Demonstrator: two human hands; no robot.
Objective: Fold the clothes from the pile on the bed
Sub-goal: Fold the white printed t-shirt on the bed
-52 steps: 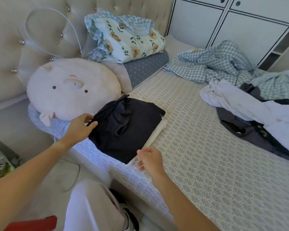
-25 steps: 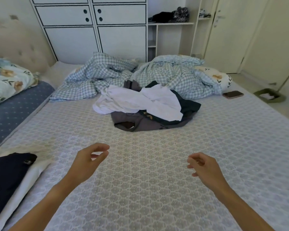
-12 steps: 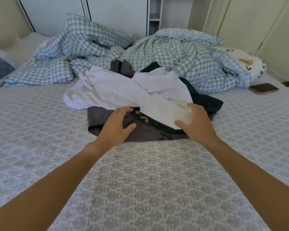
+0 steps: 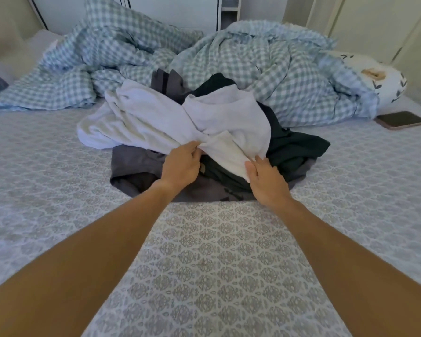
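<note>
A pile of clothes lies in the middle of the bed (image 4: 204, 251). On top is a crumpled white garment (image 4: 156, 120). Under it lie a dark green garment (image 4: 294, 147) and a grey garment (image 4: 131, 164). My left hand (image 4: 181, 164) pinches a bunched fold of the white garment at its near edge. My right hand (image 4: 265, 180) grips the same garment's lower corner, thumb on top of the cloth. Both arms reach forward across the patterned sheet.
A rumpled blue-and-white checked duvet (image 4: 265, 66) lies behind the pile across the bed's far side. A floral pillow (image 4: 379, 79) and a phone (image 4: 401, 120) rest at the right. White cupboards (image 4: 175, 10) stand beyond the bed.
I turned from the folded stack at the headboard to the pile and reached in. Both hands, open half a second ago, have now closed on the white garment's near edge.
</note>
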